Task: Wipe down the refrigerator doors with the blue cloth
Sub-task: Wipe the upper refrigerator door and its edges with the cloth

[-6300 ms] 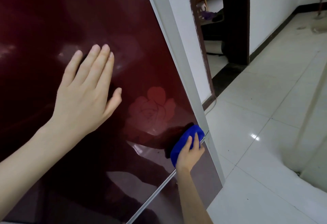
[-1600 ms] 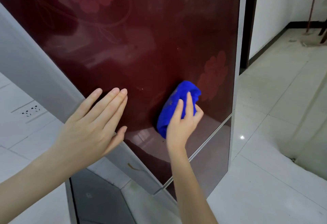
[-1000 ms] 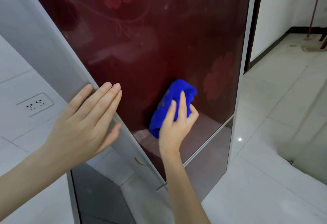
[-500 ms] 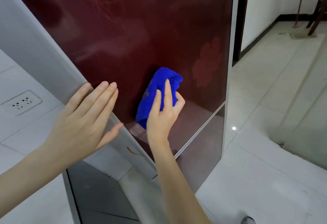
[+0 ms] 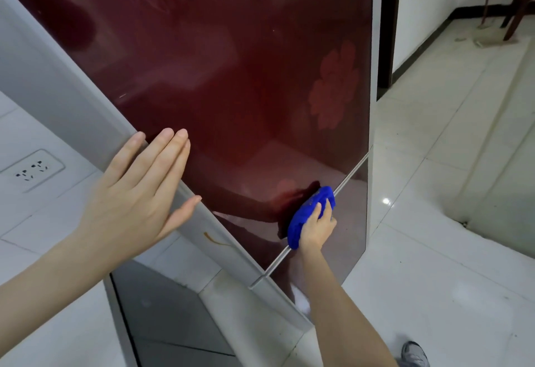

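Observation:
The dark red, glossy upper refrigerator door [image 5: 246,77] with a faint flower print fills the upper middle of the head view. A silver seam separates it from the lower door [image 5: 350,236]. My right hand [image 5: 317,229] presses a bunched blue cloth [image 5: 308,213] against the bottom of the upper door, right at that seam. My left hand [image 5: 139,193] lies flat with fingers spread near the door's grey left edge and side panel [image 5: 58,91], holding nothing.
A white tiled wall with a power socket [image 5: 31,169] is at the left. Glossy white floor tiles [image 5: 434,164] stretch to the right, past a dark doorway [image 5: 389,19]. A grey shoe [image 5: 414,353] shows at the bottom right.
My right hand has slid the blue cloth down and to the right, from mid-door to the seam above the lower door. My left hand stays flat at the left edge.

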